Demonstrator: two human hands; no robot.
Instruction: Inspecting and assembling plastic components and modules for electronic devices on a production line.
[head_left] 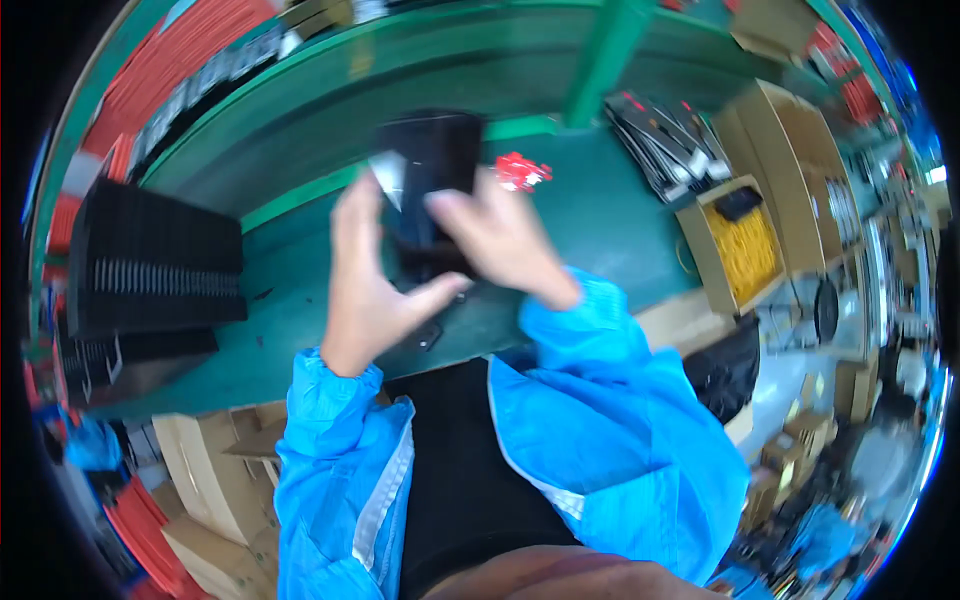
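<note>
A black, glossy rectangular panel (425,215), smeared by motion, is held above the green worktop (300,240). My left hand (370,275) has its fingers along the panel's left side and its thumb by the lower edge. Gripping the right side is my right hand (505,235), with the thumb across the panel's face and the other fingers partly hidden behind. A pale triangular patch shows near the panel's upper left. Just below my left thumb lies a small black part (428,336). Behind my right hand sits a pile of small red pieces (522,171).
Black slotted racks (160,262) stand at the left. At the right, a small carton (700,235) holds yellow pieces with a black item on top, beside a taller open carton (785,150). Grey strips (660,145) lie near a green post (597,65).
</note>
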